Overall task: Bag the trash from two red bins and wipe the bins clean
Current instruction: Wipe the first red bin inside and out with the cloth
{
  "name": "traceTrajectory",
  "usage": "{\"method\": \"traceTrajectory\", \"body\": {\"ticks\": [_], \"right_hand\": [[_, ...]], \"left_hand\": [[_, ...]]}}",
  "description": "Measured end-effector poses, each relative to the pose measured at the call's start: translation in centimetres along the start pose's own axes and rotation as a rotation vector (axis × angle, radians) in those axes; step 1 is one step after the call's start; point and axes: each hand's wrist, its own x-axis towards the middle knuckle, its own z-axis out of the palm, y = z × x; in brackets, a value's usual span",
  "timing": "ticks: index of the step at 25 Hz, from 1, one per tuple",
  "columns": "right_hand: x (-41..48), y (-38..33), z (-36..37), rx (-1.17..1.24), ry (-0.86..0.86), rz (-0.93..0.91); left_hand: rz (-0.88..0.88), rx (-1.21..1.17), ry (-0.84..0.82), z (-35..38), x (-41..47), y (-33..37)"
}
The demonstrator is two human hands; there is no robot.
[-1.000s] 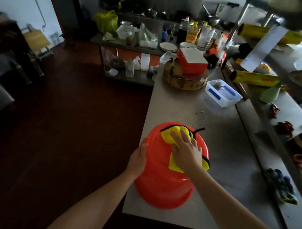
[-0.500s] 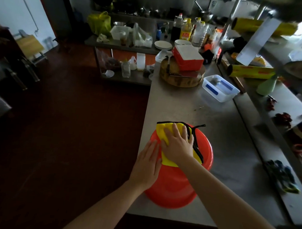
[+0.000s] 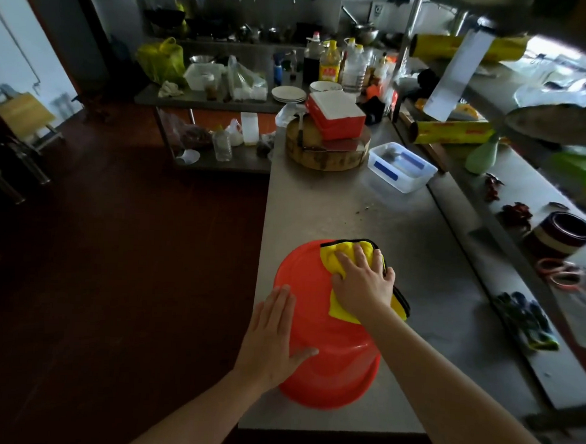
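Head view: wipe-down under way on one upturned red bin (image 3: 327, 356), at 6 o'clock on the bench (image 3: 352, 207).
The right hand (image 3: 362, 284), fingers spread flat, presses a yellow cloth (image 3: 332, 256) on the bin's base at 1 o'clock. The left hand (image 3: 271, 340) lies flat and released against its wall at 8 o'clock. Bagging looks finished for this bin, judging by its position. The second bin and any trash bag are out of sight, and this bin's inside is hidden.
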Motion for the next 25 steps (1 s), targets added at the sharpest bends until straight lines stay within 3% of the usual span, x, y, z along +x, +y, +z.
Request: {"method": "traceTrajectory", "body": {"ticks": [5,11,14,20,25], "right_hand": [[-0.5,-1.6,0.2,0.082,-0.015,0.023],[-1.4,-6.4,1.1,0.103,-0.052,-0.091],[-1.1,-4.4,0.7,0.063,-0.033,-0.098],[-1.2,2.0,0.1,0.017,0.019,0.08],[-2.5,-1.2,0.7,0.103,0.001,0.042]], "left_hand": [[-0.018,-0.073,0.014,0.9,0.0,1.9],[-0.075,-0.104,0.043,1.2,0.0,2.4],[-0.067,-0.038,0.06,1.2,0.0,2.4],[-0.05,-0.021,0.048,1.4,0.1,3.2],[-0.092,-0.042,0.027,1.6,0.0,4.7]]}}
